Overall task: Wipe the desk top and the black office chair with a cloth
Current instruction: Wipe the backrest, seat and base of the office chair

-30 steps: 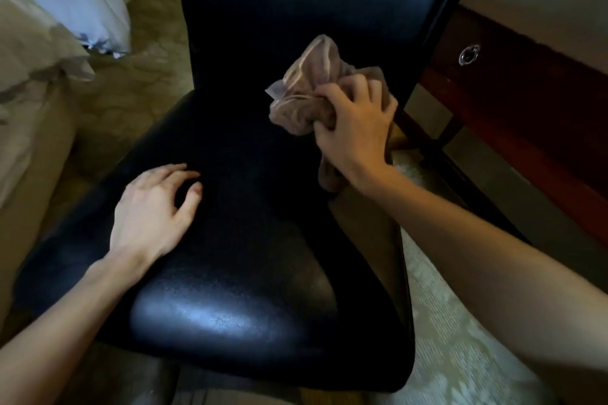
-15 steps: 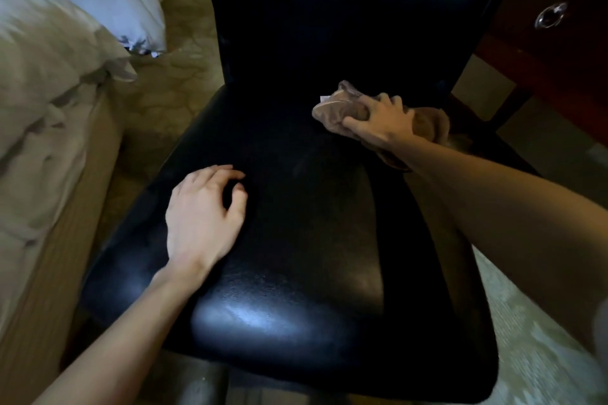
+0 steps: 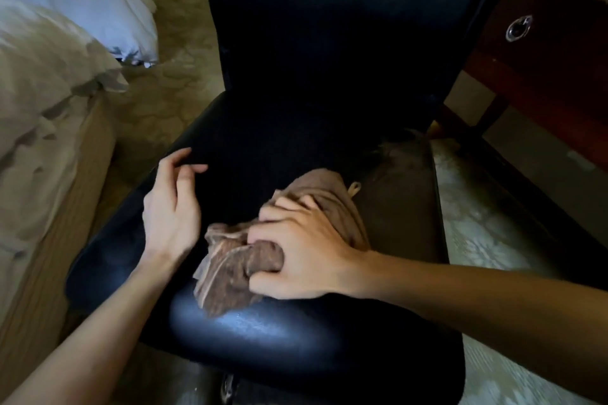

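Observation:
The black office chair (image 3: 329,59) fills the middle of the view, its shiny seat facing me and its tall back behind. A crumpled brown cloth (image 3: 230,273) lies on the middle of the seat. My right hand (image 3: 306,253) grips the cloth with curled fingers and presses it onto the seat. My left hand (image 3: 172,207) rests on the seat's left part, just left of the cloth, fingers loosely bent and holding nothing. The dark red-brown desk (image 3: 543,76) stands to the right behind the chair; only its front shows.
A bed with white bedding (image 3: 49,59) and a beige base runs along the left, close to the chair. A drawer front with a round metal pull (image 3: 519,28) faces me at the right. Patterned carpet (image 3: 487,207) covers the floor.
My right hand has dragged the cloth from the back of the seat near the backrest to the seat's middle, towards me. My left hand stayed on the seat's left part.

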### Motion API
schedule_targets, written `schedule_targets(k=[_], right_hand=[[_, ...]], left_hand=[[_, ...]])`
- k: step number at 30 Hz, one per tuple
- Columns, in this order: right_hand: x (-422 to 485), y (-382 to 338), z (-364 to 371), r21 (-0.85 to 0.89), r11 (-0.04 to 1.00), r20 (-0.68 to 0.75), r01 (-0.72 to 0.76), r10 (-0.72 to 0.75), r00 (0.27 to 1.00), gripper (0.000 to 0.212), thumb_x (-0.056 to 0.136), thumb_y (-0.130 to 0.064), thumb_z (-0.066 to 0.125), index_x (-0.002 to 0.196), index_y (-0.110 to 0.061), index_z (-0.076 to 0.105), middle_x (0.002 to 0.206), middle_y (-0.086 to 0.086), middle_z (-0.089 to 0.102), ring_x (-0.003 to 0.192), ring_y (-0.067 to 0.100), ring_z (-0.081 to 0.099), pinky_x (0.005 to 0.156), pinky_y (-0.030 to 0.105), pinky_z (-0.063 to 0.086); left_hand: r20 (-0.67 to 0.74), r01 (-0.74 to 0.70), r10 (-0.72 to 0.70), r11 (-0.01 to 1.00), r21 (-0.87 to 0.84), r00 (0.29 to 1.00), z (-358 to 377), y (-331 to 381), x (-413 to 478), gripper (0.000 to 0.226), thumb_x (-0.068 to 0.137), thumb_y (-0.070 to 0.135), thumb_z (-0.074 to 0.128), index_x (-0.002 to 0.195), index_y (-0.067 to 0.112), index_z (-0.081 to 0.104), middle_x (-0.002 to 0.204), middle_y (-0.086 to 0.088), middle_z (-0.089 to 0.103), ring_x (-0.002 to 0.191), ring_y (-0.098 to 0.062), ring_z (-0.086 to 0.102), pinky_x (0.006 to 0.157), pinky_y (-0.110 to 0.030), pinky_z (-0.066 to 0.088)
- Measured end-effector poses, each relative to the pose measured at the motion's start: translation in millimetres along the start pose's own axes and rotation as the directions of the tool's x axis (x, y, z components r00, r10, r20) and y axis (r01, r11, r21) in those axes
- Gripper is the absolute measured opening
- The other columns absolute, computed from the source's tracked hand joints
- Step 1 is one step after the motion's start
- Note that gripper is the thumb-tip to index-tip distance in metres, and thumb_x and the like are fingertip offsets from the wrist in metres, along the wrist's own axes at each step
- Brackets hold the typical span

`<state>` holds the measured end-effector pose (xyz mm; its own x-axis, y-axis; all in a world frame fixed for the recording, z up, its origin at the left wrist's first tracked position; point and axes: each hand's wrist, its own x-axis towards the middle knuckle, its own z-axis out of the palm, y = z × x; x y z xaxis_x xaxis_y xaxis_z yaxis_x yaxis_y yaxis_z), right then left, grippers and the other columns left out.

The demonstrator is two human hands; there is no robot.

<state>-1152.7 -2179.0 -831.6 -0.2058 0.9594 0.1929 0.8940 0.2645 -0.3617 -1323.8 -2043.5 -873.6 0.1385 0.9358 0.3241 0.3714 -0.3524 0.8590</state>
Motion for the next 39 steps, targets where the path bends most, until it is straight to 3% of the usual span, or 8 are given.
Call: schedule_targets(k=[6, 10, 13, 20, 27, 30, 34, 39], right_hand=[[42.5, 58.6, -92.4, -0.317, 0.939, -0.257, -0.134, 0.051, 0.965, 0.055, 0.069, -0.07, 0.046, 0.102, -0.031, 0.065, 0.092, 0.005, 0.066, 0.098, 0.034, 0.062, 0.081, 0.045, 0.042], [68.3, 151.8, -140.2, -0.531, 0.769, -0.041, -0.355, 0.395, 0.918, 0.088, 0.069, -0.088, 0.046, 0.145, -0.044, 0.037, 0.138, 0.012, 0.05, 0.131, 0.043, 0.042, 0.102, 0.071, 0.032], [71.0, 202.7, -127.0, -0.48, 0.725, 0.03, -0.493, 0.576, 0.817, 0.109, 0.055, -0.109, 0.033, 0.15, -0.056, 0.019, 0.163, 0.009, 0.027, 0.149, 0.043, 0.022, 0.112, 0.073, 0.017], [37.5, 252.9, -40.8, -0.401, 0.705, -0.154, -0.585, 0.577, 0.802, 0.091, 0.078, -0.098, 0.021, 0.154, -0.049, 0.026, 0.163, 0.011, 0.035, 0.148, 0.04, 0.031, 0.119, 0.065, 0.016], [60.7, 246.6, -44.0, -0.334, 0.701, -0.302, -0.63, 0.553, 0.776, 0.067, 0.087, -0.072, 0.048, 0.142, -0.033, 0.05, 0.147, 0.014, 0.05, 0.138, 0.04, 0.042, 0.115, 0.062, 0.024], [66.3, 190.9, -47.7, -0.27, 0.803, -0.219, -0.531, 0.486, 0.846, 0.056, 0.084, -0.067, 0.042, 0.123, -0.033, 0.065, 0.128, 0.006, 0.063, 0.127, 0.033, 0.053, 0.106, 0.05, 0.035], [26.3, 70.4, -14.9, -0.207, 0.974, -0.049, -0.093, 0.085, 0.995, 0.039, 0.076, -0.069, 0.045, 0.081, -0.034, 0.06, 0.085, -0.007, 0.057, 0.096, 0.026, 0.061, 0.085, 0.044, 0.037], [-52.2, 13.9, -22.7, 0.076, 0.978, 0.136, 0.197, -0.205, 0.969, 0.033, 0.078, -0.059, 0.048, 0.068, -0.028, 0.046, 0.075, -0.009, 0.047, 0.08, 0.015, 0.044, 0.078, 0.036, 0.024]], left_hand=[[0.038, -0.027, 0.025, 0.998, 0.065, 0.999, 1.3, -5.5, 7.9, 0.043, 0.101, 0.048, 0.033, 0.125, 0.029, 0.063, 0.114, 0.013, 0.073, 0.115, -0.012, 0.063, 0.099, -0.038, 0.046], [0.071, -0.077, 0.067, 0.987, 0.14, 0.995, -0.4, -10.1, 13.2, 0.039, 0.102, 0.045, 0.036, 0.119, 0.029, 0.067, 0.116, 0.008, 0.072, 0.114, -0.018, 0.064, 0.099, -0.043, 0.048], [0.126, -0.145, 0.117, 0.96, 0.238, 0.985, 0.9, -9.9, 13.0, 0.038, 0.099, 0.043, 0.041, 0.112, 0.025, 0.071, 0.117, 0.004, 0.071, 0.113, -0.023, 0.062, 0.096, -0.043, 0.047], [0.194, -0.315, 0.267, 0.903, 0.292, 0.944, -2.5, 9.8, -7.4, 0.03, 0.096, 0.036, 0.052, 0.114, 0.023, 0.071, 0.116, 0.004, 0.071, 0.111, -0.02, 0.064, 0.098, -0.037, 0.048], [0.213, -0.242, 0.167, 0.886, 0.396, 0.963, 21.7, 17.4, -34.2, 0.03, 0.096, 0.038, 0.047, 0.112, 0.029, 0.071, 0.116, 0.013, 0.066, 0.112, -0.016, 0.056, 0.097, -0.034, 0.039], [0.173, -0.217, 0.159, 0.89, 0.401, 0.972, 27.5, 11.2, -35.3, 0.032, 0.098, 0.031, 0.041, 0.112, 0.027, 0.07, 0.116, 0.01, 0.065, 0.11, -0.019, 0.055, 0.093, -0.035, 0.036], [0.124, -0.181, 0.147, 0.92, 0.348, 0.981, 26.8, 8.3, -33.2, 0.039, 0.097, 0.027, 0.033, 0.111, 0.022, 0.069, 0.113, 0.0, 0.068, 0.106, -0.024, 0.055, 0.092, -0.042, 0.039], [0.081, -0.136, 0.12, 0.963, 0.234, 0.99, 21.1, 9.7, -30.4, 0.038, 0.098, 0.022, 0.034, 0.112, 0.022, 0.069, 0.111, 0.003, 0.068, 0.106, -0.018, 0.054, 0.089, -0.031, 0.036]])
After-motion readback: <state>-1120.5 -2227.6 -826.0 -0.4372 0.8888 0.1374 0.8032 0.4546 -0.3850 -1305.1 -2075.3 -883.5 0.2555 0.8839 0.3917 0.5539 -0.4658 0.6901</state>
